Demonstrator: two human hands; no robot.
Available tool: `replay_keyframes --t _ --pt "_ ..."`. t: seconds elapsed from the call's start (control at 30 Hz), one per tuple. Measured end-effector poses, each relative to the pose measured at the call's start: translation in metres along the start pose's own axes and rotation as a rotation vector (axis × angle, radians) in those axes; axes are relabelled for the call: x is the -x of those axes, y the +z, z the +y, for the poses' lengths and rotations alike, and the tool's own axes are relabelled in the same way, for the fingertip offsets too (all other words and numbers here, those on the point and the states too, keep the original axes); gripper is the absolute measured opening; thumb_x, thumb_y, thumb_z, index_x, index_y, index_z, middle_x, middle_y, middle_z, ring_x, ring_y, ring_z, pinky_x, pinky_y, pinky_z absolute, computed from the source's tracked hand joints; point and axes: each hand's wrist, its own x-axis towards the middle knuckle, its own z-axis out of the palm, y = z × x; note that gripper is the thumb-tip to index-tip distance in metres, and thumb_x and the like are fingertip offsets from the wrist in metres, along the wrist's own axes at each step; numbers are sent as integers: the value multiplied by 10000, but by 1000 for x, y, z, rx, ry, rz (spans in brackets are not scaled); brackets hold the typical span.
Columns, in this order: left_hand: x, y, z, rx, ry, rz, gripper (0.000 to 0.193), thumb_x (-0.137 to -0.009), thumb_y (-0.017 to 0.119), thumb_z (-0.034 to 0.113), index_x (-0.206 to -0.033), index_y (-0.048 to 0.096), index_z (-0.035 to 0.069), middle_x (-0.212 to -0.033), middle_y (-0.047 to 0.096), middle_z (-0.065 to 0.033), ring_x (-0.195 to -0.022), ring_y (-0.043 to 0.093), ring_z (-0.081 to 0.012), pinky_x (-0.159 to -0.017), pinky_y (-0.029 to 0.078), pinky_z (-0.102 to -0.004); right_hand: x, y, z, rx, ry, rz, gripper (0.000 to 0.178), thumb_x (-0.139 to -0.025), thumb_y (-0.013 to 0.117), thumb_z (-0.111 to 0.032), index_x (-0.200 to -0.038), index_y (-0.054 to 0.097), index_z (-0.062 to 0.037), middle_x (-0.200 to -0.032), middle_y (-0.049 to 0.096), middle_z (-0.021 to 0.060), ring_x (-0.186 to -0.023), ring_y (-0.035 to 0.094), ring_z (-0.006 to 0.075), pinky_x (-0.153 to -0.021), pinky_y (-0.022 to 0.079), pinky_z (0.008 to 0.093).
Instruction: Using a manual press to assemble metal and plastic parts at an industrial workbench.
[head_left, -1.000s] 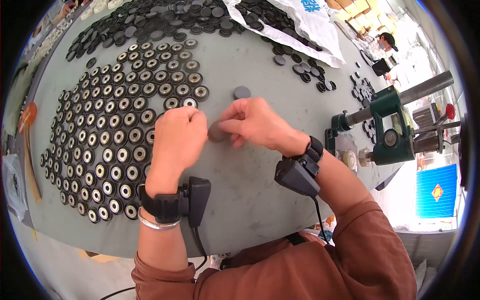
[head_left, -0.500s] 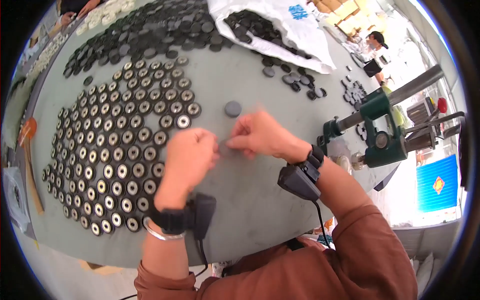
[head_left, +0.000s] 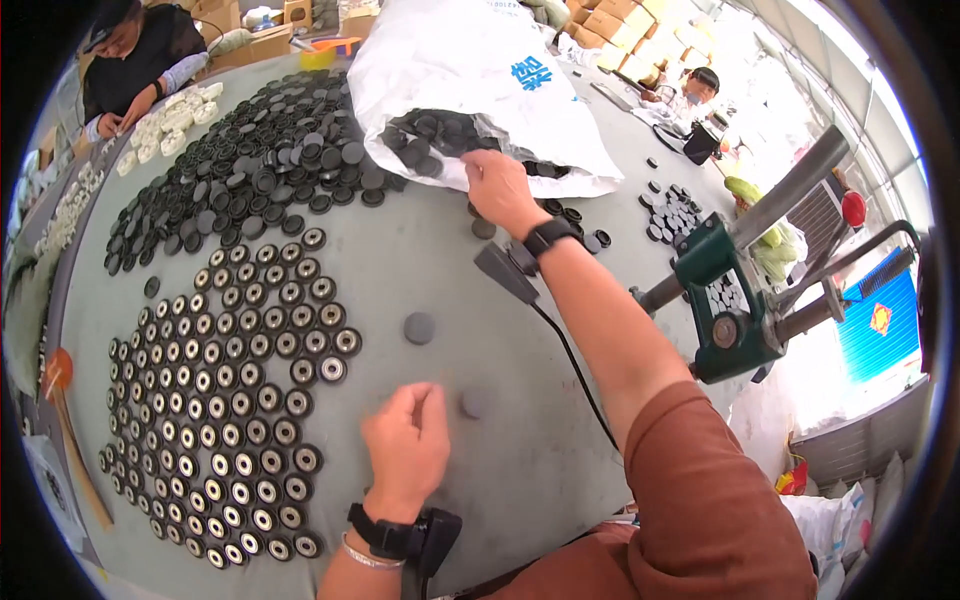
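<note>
My left hand (head_left: 405,445) is closed above the grey-green tabletop, fingertips pressed together; I cannot make out whether anything is between them. Just right of it lies a dark grey disc (head_left: 478,402), slightly blurred, and a second grey round cap (head_left: 419,328) lies farther off. My right hand (head_left: 500,190) reaches far forward to the mouth of a white woven sack (head_left: 470,60), with its fingers closed on the lower rim. Dark caps (head_left: 435,130) fill the opening. To the left stand rows of black rings with metal bearings (head_left: 240,400).
Loose black caps (head_left: 260,170) form a large heap at the far left. A green press (head_left: 730,300) stands on the right, near scattered grey caps (head_left: 672,212). An orange-headed hammer (head_left: 62,370) lies at the left edge. Two people work beyond, one handling white parts (head_left: 165,125).
My right hand has left the spot beside my left hand and gone forward to the sack. A disc now lies beside my left hand. The view has tilted up, showing more far off.
</note>
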Motion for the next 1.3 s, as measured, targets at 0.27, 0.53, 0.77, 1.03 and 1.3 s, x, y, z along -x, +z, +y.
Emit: replay_keyframes --t 0.27,0.53,0.77,1.03,1.3 --pt "1 8 -7 -65 21 -21 123 -858 543 77 -887 575 -38 -691 586 -42 -541 544 -75 -492 454 -211 -90 36 133 713 322 -100 441 -827 455 -340 -1199 527 -114 -1171 539 196 -1117 491 324 -948 376 350" --pt "-7 -3 18 -129 -59 52 140 -799 611 80 -906 597 -9 -691 591 -63 -546 554 -113 -480 451 -236 -137 82 153 413 102 -61 656 -768 454 -586 -1278 444 -172 -1321 443 78 -1207 399 282 -957 352 410" --pt "-11 -3 30 -169 4 66 124 -761 649 49 -874 616 8 -671 600 -99 -534 564 -152 -489 446 -239 -166 119 163 484 -114 -145 609 -745 492 -564 -1219 494 -181 -1237 505 85 -1105 486 280 -901 396 386" --pt "-10 -2 26 -175 10 70 138 -759 655 43 -887 616 9 -682 601 -90 -525 556 -134 -480 435 -228 -160 162 163 350 -72 -333 560 -741 511 -521 -1162 527 -151 -1167 539 103 -1060 507 283 -875 405 382" --pt "-8 -3 29 -170 17 72 135 -754 661 38 -877 615 7 -682 599 -86 -532 555 -127 -484 436 -225 -163 141 194 239 -28 -500 512 -738 530 -478 -1105 561 -121 -1097 573 121 -1015 528 286 -848 414 379"
